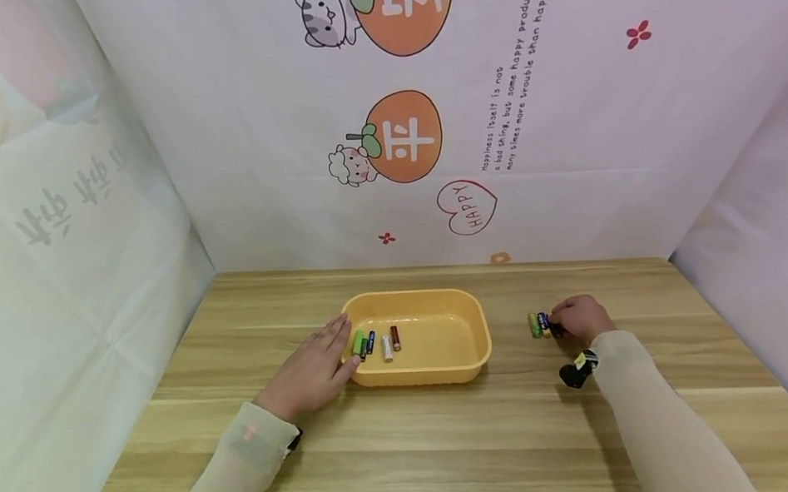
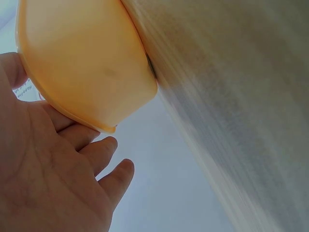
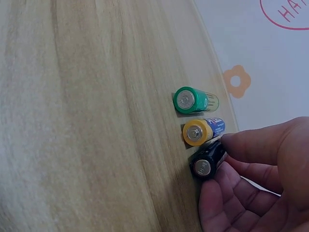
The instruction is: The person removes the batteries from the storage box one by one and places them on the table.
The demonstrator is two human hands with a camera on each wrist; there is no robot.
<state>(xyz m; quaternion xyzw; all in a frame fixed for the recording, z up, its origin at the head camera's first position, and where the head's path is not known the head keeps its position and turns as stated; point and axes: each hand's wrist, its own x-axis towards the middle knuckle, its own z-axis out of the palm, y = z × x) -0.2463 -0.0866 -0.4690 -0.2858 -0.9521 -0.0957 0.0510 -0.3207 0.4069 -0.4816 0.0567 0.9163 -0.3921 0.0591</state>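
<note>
My left hand (image 1: pixel 307 370) rests at the left end of a yellow plastic tray (image 1: pixel 420 381), fingers extended along its rim and thumb near the front corner. From below, the left wrist view shows the fingers (image 2: pixel 99 152) loosely spread at the rim. My right hand (image 1: pixel 583 318) pinches a black battery (image 3: pixel 208 162) between thumb and fingers, close over the wooden table. Beside it lie a yellow-and-blue battery (image 3: pixel 197 133) and a green battery (image 3: pixel 188 100), side by side. Inside the tray are several batteries, among them a green one (image 1: pixel 359 342), a white one (image 1: pixel 387 349) and a brown one (image 1: pixel 395 338).
The wooden table (image 1: pixel 408 467) meets a white printed sheet (image 1: pixel 243 132) at its back. More white sheeting hangs at the left and right sides. A small black device (image 1: pixel 576 371) hangs at my right wrist.
</note>
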